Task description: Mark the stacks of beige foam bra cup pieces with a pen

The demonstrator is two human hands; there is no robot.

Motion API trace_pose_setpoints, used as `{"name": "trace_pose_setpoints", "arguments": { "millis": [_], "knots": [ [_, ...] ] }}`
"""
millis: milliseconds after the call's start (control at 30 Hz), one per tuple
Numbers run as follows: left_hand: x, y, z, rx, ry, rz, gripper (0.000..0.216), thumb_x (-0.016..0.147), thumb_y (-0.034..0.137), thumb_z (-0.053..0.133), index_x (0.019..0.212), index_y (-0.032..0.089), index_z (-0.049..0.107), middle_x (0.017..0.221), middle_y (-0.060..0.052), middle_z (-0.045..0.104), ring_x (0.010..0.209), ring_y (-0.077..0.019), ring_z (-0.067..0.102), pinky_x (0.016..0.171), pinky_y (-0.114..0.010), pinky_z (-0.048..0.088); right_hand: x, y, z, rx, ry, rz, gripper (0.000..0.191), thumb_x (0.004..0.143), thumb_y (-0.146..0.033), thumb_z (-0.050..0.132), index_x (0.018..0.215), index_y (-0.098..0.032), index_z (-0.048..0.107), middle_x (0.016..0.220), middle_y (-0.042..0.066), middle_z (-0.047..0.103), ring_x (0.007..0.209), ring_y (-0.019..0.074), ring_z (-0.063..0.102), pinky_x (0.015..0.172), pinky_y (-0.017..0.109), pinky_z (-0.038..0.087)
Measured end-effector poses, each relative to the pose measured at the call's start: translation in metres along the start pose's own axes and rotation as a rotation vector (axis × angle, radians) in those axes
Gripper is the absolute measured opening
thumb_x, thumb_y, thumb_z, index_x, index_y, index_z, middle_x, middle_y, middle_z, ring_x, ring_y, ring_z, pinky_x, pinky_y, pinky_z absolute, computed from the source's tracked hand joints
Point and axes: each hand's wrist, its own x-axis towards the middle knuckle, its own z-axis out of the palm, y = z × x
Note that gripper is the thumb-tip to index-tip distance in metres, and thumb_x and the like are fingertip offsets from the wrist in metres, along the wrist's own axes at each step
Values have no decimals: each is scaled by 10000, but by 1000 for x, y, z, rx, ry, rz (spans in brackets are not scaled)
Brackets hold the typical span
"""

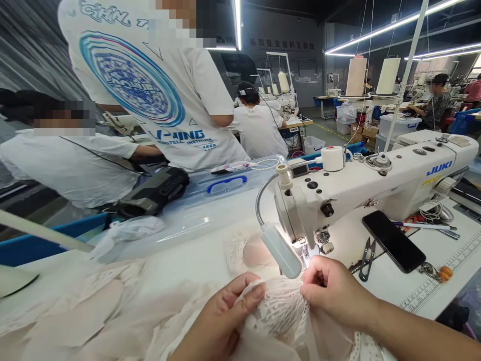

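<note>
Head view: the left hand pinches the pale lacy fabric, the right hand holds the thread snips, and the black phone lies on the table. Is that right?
Not quite: the right hand does not hold the thread snips, which lie on the table beside the black phone. The head view shows it pinching the same pale lacy fabric as the left hand. The rest stands.
</note>
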Motion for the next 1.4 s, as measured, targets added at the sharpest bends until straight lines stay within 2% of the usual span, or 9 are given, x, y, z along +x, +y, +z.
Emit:
{"name": "trace_pose_setpoints", "arguments": {
  "millis": [100, 167, 300, 433, 567, 800, 1067, 1233, 1400],
  "knots": [
    [2, -2, 4, -40, 1, 50, 483, 595, 530, 968, 657, 193, 629, 562, 46, 616, 539, -102, 527, 546, -183, 413, 0, -1, 0, 2, 22, 14, 104, 733, -159, 619, 760, -219, 538, 724, -47, 536, 697, 148, 467, 678, 300, 360],
    [4, -3, 6, -57, 2, 70, 436, 593, 493, 972, 673, 196, 663, 555, 52, 600, 560, -113, 545, 585, -195, 462, 0, -2, 1, 1, 24, 22, 114, 736, -176, 617, 795, -223, 532, 716, -55, 514, 694, 146, 453, 674, 298, 348],
    [5, -6, 7, -74, 0, 85, 427, 588, 495, 974, 756, 205, 710, 617, 30, 668, 609, -142, 605, 641, -225, 517, -1, -2, 1, 10, 7, 26, 114, 751, -204, 600, 819, -232, 513, 698, -66, 466, 691, 148, 428, 663, 300, 325],
    [7, -8, 6, -66, 17, 114, 469, 534, 391, 1005, 871, 224, 725, 711, 12, 741, 670, -201, 687, 688, -292, 569, -2, 1, 1, 35, 7, 24, 119, 771, -225, 605, 846, -231, 513, 721, -70, 456, 700, 145, 423, 679, 305, 320],
    [6, -7, 7, -41, 30, 111, 456, 537, 397, 1002, 835, 205, 715, 758, -19, 768, 712, -224, 718, 696, -302, 576, -1, 3, 1, 49, 10, 13, 120, 775, -235, 603, 850, -232, 510, 737, -65, 462, 713, 147, 429, 692, 310, 325],
    [8, -8, 4, -50, 14, 93, 411, 537, 354, 999, 823, 204, 745, 709, -5, 762, 627, -187, 684, 642, -272, 556, 0, 4, 0, 49, 2, 15, 132, 773, -226, 604, 861, -233, 506, 736, -64, 468, 719, 150, 440, 699, 312, 328],
    [6, -8, 8, -79, 32, 102, 441, 549, 352, 997, 887, 215, 749, 795, -21, 789, 760, -247, 741, 753, -330, 592, 0, 2, 2, 41, 9, 21, 141, 751, -249, 608, 848, -229, 507, 728, -62, 463, 719, 156, 433, 696, 314, 327],
    [8, -9, 4, -104, 23, 100, 468, 540, 339, 1006, 917, 224, 753, 761, 0, 764, 719, -213, 714, 737, -310, 582, 0, 0, 2, 41, 14, 25, 139, 749, -250, 608, 843, -230, 507, 724, -61, 460, 717, 157, 428, 693, 312, 325],
    [15, -7, -5, -67, 58, 67, 403, 593, 466, 981, 776, 214, 725, 678, 16, 715, 622, -144, 627, 616, -230, 514, -1, 1, 1, 15, 57, 32, 125, 741, -224, 590, 834, -235, 507, 744, -57, 450, 728, 159, 420, 708, 312, 338]
  ]
}}
